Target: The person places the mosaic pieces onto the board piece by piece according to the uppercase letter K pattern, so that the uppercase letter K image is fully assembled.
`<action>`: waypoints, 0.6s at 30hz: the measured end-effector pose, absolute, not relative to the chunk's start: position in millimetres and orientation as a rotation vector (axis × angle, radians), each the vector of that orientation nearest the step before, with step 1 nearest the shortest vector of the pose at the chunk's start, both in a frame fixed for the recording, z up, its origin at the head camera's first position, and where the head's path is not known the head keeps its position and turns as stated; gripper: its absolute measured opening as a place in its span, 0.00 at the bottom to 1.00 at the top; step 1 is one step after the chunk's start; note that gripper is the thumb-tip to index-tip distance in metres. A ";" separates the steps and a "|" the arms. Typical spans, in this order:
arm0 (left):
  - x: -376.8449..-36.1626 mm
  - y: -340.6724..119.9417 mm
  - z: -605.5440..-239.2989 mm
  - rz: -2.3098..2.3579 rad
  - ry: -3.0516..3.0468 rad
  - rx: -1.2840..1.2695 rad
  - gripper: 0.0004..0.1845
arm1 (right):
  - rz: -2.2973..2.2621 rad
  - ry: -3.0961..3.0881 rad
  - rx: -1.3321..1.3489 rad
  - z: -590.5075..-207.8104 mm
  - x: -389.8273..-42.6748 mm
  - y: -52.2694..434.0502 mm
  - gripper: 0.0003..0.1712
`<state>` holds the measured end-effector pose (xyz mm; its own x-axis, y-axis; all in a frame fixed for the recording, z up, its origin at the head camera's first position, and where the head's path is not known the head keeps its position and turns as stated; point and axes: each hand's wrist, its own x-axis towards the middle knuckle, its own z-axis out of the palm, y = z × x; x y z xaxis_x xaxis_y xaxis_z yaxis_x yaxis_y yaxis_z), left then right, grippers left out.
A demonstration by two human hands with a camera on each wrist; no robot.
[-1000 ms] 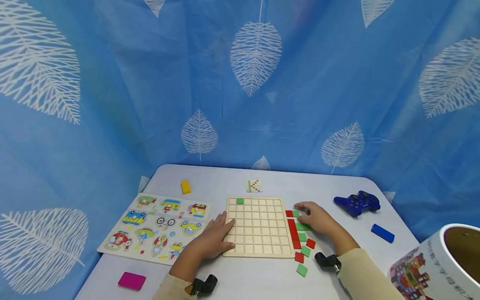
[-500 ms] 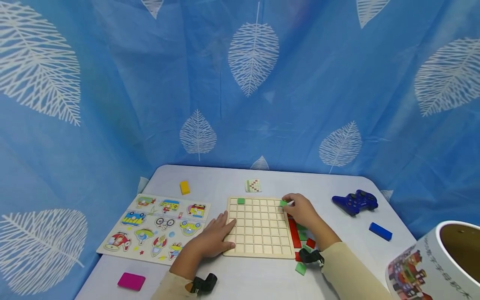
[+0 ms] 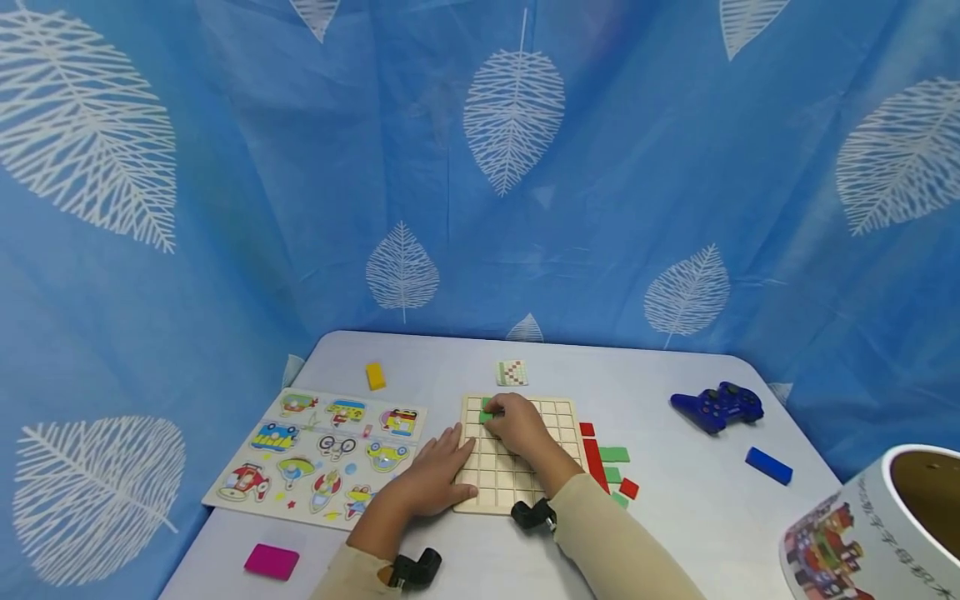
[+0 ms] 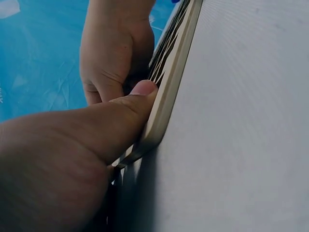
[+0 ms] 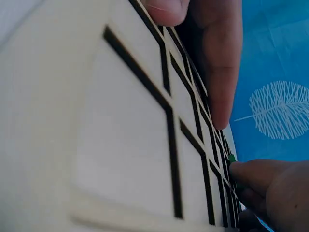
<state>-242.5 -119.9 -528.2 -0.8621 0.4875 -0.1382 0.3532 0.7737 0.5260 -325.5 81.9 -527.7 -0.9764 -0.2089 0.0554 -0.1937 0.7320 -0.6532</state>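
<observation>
A pale wooden grid board (image 3: 557, 408) lies on the table, with my left hand (image 3: 433, 475) resting along its left edge, fingers stretched out. The left thumb (image 4: 140, 92) lies on the board's rim. Over the board's upper left squares, my right hand (image 3: 519, 427) pinches a small green square tile (image 3: 487, 417). Another green tile (image 3: 486, 402) sits just above it, in a square of the top row. In the right wrist view, the green tile (image 5: 232, 158) shows at the fingertips of my right hand (image 5: 280, 188). Whether the pinched tile touches the board cannot be told.
Red strips (image 3: 595, 464), a green strip (image 3: 614, 454) and loose tiles lie right of the board. Behind it is a pattern card (image 3: 512, 372). A picture puzzle (image 3: 311, 454) lies left; a game controller (image 3: 717, 407), blue block (image 3: 768, 466) and printed tub (image 3: 832, 542) stand right.
My right hand has taken a green tile from beside the board's right edge and carried it left across to the upper left squares. The left hand has stayed on the board's edge.
</observation>
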 end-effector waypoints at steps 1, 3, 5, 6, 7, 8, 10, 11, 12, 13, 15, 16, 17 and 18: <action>-242.3 -119.7 -528.1 0.726 2.698 0.652 0.44 | -1.081 2.914 -0.331 -529.4 -326.0 81.8 0.09; -242.4 -119.6 -528.8 0.728 2.695 0.648 0.44 | -1.063 2.928 -0.317 -531.3 -326.6 82.3 0.09; -242.7 -119.6 -529.8 0.726 2.692 0.644 0.44 | -1.053 2.926 -0.292 -530.7 -326.9 82.9 0.09; -242.9 -119.8 -530.1 0.726 2.694 0.644 0.44 | -1.052 2.922 -0.283 -529.5 -326.9 83.0 0.10; -243.2 -119.8 -530.5 0.726 2.694 0.641 0.44 | -1.048 2.918 -0.273 -528.1 -326.9 83.3 0.10; -243.5 -119.8 -530.9 0.728 2.694 0.638 0.44 | -1.043 2.915 -0.266 -526.3 -326.8 83.5 0.11; -243.5 -120.0 -530.6 0.730 2.694 0.638 0.44 | -1.038 2.903 -0.269 -522.2 -326.0 84.1 0.09; -243.2 -120.1 -529.7 0.730 2.695 0.639 0.44 | -1.034 2.901 -0.276 -520.5 -325.6 84.5 0.09; -243.1 -120.2 -529.0 0.730 2.696 0.638 0.44 | -1.033 2.898 -0.279 -519.1 -325.7 84.7 0.08; -243.0 -120.0 -528.5 0.730 2.695 0.639 0.44 | -1.032 2.893 -0.279 -518.4 -326.4 85.1 0.07; -242.9 -119.8 -527.5 0.728 2.698 0.648 0.44 | -1.028 2.886 -0.271 -517.3 -328.1 85.3 0.06; -242.9 -119.5 -527.3 0.727 2.700 0.650 0.44 | -1.031 2.881 -0.262 -517.0 -329.1 85.4 0.05; -242.9 -119.3 -527.4 0.723 2.701 0.651 0.44 | -1.032 2.878 -0.258 -517.4 -330.2 85.5 0.05; -243.0 -119.1 -527.7 0.723 2.702 0.646 0.44 | -1.039 2.869 -0.261 -517.4 -331.1 86.0 0.05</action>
